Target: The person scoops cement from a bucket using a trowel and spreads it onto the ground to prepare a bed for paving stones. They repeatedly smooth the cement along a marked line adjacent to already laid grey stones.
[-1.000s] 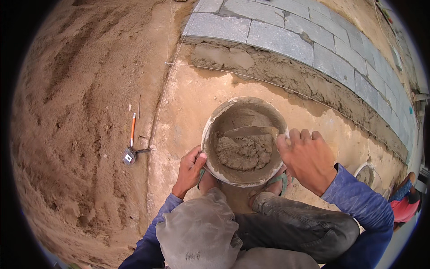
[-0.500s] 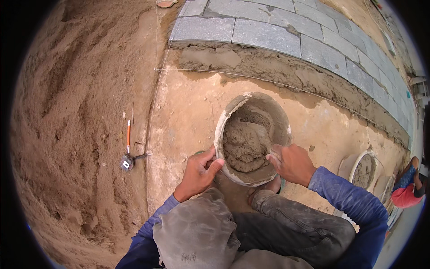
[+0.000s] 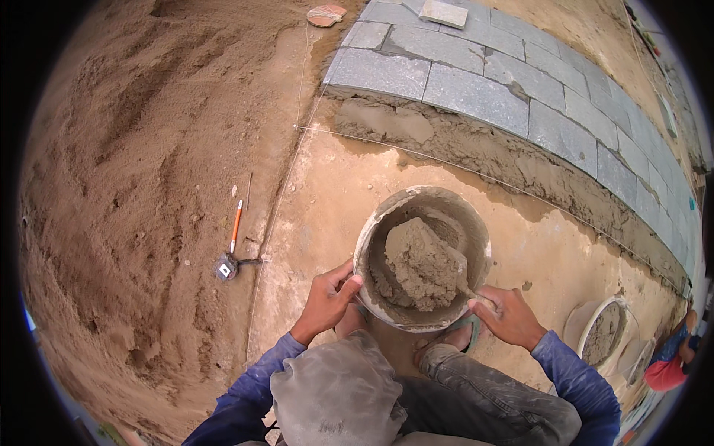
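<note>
A round bucket [image 3: 366, 291] of wet grey mortar stands in front of me, its rim crusted. My left hand [image 3: 325, 299] is closed on the rim at the near left, thumb over the edge. At the near right, my right hand [image 3: 508, 315] grips the handle of a trowel [image 3: 471, 292]. A thick heap of mortar [image 3: 420, 260] lies on the trowel inside the bucket, hiding most of the blade.
Beyond the bucket runs a bed of mortar [image 3: 476, 160] along grey stone pavers [image 3: 476, 91], with a string line in front. A tape measure [image 3: 226, 266] and an orange pencil [image 3: 236, 225] lie on the left. Another mortar bucket [image 3: 604, 332] and a person [image 3: 667, 369] are at right.
The trowel has come up under a heap of mortar that now sits higher in the bucket. My right hand has shifted slightly right and down. The view has moved, showing more pavers.
</note>
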A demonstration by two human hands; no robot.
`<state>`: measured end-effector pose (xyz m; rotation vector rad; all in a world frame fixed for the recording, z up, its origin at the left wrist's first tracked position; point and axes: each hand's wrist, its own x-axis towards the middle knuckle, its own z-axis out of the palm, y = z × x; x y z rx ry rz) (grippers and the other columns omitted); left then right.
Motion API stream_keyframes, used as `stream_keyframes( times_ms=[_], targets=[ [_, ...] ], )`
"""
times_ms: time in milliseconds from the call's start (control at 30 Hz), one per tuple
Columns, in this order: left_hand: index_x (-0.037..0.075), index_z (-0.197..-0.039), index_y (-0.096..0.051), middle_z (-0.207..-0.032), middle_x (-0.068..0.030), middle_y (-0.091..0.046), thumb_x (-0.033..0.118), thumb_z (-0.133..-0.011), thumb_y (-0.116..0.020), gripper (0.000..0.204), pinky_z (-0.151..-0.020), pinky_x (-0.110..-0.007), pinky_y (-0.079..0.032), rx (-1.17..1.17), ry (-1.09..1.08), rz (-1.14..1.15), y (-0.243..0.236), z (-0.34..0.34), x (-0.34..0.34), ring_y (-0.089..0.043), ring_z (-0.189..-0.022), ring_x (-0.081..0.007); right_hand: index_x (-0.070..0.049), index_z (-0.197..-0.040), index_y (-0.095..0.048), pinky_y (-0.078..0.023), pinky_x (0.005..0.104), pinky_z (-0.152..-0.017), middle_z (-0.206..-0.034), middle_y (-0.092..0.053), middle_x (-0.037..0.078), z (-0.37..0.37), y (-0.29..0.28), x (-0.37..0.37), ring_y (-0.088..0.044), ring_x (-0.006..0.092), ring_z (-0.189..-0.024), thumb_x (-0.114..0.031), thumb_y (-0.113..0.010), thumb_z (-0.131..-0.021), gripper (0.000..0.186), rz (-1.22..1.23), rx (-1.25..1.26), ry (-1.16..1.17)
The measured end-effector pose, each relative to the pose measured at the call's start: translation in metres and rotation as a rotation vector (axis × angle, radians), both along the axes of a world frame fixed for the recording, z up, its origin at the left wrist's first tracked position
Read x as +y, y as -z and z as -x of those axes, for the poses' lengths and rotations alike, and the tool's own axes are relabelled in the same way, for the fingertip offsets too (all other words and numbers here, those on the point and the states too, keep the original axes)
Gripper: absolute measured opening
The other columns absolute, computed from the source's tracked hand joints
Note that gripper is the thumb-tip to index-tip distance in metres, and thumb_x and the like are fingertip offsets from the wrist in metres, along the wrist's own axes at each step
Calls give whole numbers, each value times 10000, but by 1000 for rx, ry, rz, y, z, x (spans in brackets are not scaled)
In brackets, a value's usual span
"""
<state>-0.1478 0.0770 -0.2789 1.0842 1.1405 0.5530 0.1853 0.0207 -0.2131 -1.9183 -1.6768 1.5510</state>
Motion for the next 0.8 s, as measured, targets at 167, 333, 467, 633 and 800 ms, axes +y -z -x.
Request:
stream_keyframes(
  times_ms=[167,333,467,633,800],
  targets=[
    [6,-1349,-556,-952,-26,-673,303,-1032,-501,438,-688,-248,-506,-6,-117,92,33,22,-16,-588,-756,-79,24,-915,-651,-450,396,-587,-713,-606,213,-5,-17,12,-614,311,-610,-317,-629,-942,342,10,-39,-28],
    [-33,-1244,-616,-862,-31,-670,353,-1042,-451,467,-671,-262,-497,-64,-475,84,79,15,-36,-599,-697,-116,16,-889,-650,-442,349,-569,-660,-584,155,-13,-42,38,-593,222,-578,-319,-640,-937,339,30,-140,-17],
    [-23,-1233,-582,-1014,-162,-631,237,-985,-510,367,-878,-432,-461,497,-420,-464,120,6,-59,-605,-947,-317,12,-879,-644,-443,339,-570,-645,-580,132,-15,-61,88,-588,218,-577,-342,-637,-937,359,-113,-164,-38],
    [2,-1355,-441,-1323,-210,-481,157,-860,-630,552,-1072,-557,-304,738,-173,-618,140,8,-70,-422,-1261,-406,20,-936,-673,-483,409,-643,-723,-642,197,7,-51,188,-635,328,-655,-377,-613,-939,402,-330,-323,-205],
    [17,-1369,-427,-1348,-192,-467,194,-869,-631,569,-1102,-592,-242,798,-126,-536,128,4,-60,-399,-1298,-385,8,-993,-695,-507,475,-698,-800,-672,243,43,5,284,-665,413,-774,-400,-596,-925,425,-501,-564,-346]
  ],
)
